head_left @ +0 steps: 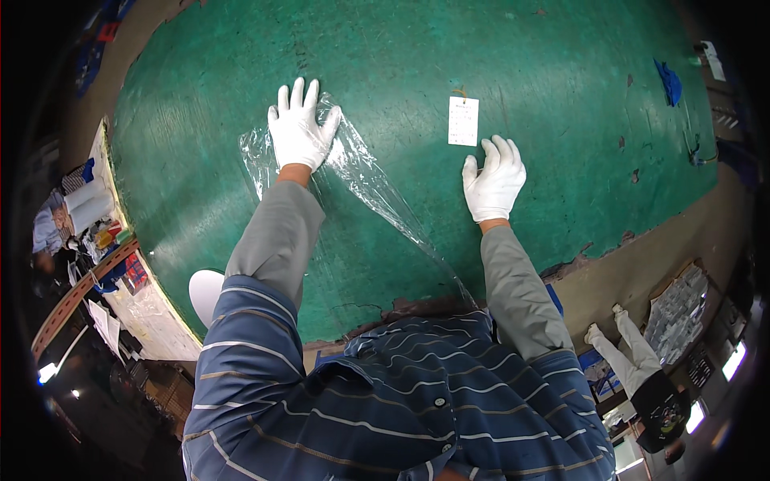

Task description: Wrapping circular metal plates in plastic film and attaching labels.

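Clear plastic film (pixel 375 189) lies under the left hand (pixel 303 136), whose spread fingers rest flat, gripping nothing; the film's long axis runs far left to near right on the green table (pixel 393 48). The right hand (pixel 495 183), loosely open, apparently empty, has the white tag (pixel 463 121) just beyond, leftward; whether the film is a bag, I cannot tell

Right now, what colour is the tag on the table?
The tag is white, clearest in the head view.
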A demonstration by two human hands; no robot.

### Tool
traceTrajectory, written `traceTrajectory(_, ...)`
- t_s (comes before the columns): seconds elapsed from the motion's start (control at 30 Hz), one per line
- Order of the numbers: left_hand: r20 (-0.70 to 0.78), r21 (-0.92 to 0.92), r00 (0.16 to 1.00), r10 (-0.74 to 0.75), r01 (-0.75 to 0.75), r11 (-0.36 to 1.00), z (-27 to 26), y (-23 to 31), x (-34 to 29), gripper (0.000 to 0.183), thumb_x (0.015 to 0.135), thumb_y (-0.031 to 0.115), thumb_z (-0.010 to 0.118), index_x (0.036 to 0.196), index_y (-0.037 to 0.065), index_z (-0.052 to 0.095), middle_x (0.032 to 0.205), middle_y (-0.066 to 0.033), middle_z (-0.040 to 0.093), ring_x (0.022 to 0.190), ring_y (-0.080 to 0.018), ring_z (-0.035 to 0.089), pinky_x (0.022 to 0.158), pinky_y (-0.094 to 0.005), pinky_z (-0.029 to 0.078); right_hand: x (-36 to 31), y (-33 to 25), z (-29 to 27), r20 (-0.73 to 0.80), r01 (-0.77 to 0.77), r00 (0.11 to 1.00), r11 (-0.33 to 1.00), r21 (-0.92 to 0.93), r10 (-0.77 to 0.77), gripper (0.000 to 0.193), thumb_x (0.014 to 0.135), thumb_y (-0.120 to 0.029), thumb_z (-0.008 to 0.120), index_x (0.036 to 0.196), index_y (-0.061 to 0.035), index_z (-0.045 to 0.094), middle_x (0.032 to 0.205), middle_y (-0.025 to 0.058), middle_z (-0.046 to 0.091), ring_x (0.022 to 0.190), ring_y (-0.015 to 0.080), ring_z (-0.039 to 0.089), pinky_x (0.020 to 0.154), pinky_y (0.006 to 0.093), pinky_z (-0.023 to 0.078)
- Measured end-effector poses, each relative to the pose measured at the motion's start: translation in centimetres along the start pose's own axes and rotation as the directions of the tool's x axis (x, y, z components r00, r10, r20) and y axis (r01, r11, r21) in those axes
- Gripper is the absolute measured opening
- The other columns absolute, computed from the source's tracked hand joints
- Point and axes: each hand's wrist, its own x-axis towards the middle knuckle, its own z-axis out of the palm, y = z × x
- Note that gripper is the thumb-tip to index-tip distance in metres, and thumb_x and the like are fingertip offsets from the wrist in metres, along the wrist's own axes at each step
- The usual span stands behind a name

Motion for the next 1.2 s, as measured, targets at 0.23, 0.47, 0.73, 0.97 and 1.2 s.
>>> traceTrajectory(0.23,-0.011,0.001,1.0,0.004,-0.004,1.0,0.1,-0.1,0.0,0.065,0.092,0.05,0.059,0.147,0.016,0.051,0.152,-0.0127,0.049,0.141,-0.039,0.043,0.111,-0.0559,0.036,-0.1,0.0,0.0,0.001,-0.002,1.0,1.0,-0.002,0.002,0.045,0.079,-0.023,0.071,0.121,-0.0091,0.058,0.128,0.0101,0.058,0.12,0.0348,0.056,0.096,0.0459,0.046)
traceTrajectory(0.47,0.01,0.018,1.0,-0.011,0.01,1.0,0.2,0.1,0.2,0.065,0.093,0.053,0.055,0.147,0.016,0.051,0.155,-0.0112,0.047,0.143,-0.037,0.039,0.114,-0.0537,0.032,0.0,0.2,-0.1,-0.019,0.009,1.0,1.0,0.024,-0.008,0.046,0.08,-0.022,0.07,0.122,-0.0086,0.058,0.128,0.0104,0.058,0.119,0.0354,0.057,0.097,0.0462,0.046)
traceTrajectory(0.73,0.02,0.008,0.999,-0.031,0.031,0.999,-0.5,-0.8,0.1,0.068,0.092,0.057,0.054,0.147,0.017,0.051,0.155,-0.0097,0.046,0.144,-0.0357,0.038,0.113,-0.0546,0.032,1.2,0.2,-1.2,-0.043,-0.027,0.998,0.986,0.165,0.034,0.043,0.083,-0.016,0.069,0.123,-0.0038,0.06,0.122,0.013,0.063,0.11,0.0338,0.06,0.095,0.0431,0.049)
traceTrajectory(0.97,0.009,-0.086,0.999,-0.051,0.052,0.995,-0.5,-0.1,0.6,0.068,0.089,0.055,0.057,0.145,0.017,0.053,0.155,-0.0096,0.046,0.144,-0.0352,0.038,0.115,-0.0542,0.029,8.3,-13.1,0.2,0.583,-0.505,0.805,0.64,0.579,0.108,0.069,0.084,-0.031,0.075,0.142,-0.0008,0.052,0.117,0.0144,0.068,0.096,0.0243,0.068,0.087,0.0353,0.053)
traceTrajectory(1.2,0.012,-0.135,0.998,-0.059,0.061,0.989,-0.5,-1.0,0.1,0.066,0.088,0.055,0.057,0.143,0.017,0.055,0.153,-0.0094,0.047,0.142,-0.0347,0.039,0.114,-0.0545,0.031,11.8,-19.8,0.8,0.786,-0.131,0.589,0.937,0.323,-0.189,0.077,0.072,-0.053,0.081,0.129,-0.0056,0.06,0.112,0.0098,0.07,0.09,0.0248,0.07,0.079,0.0329,0.055)
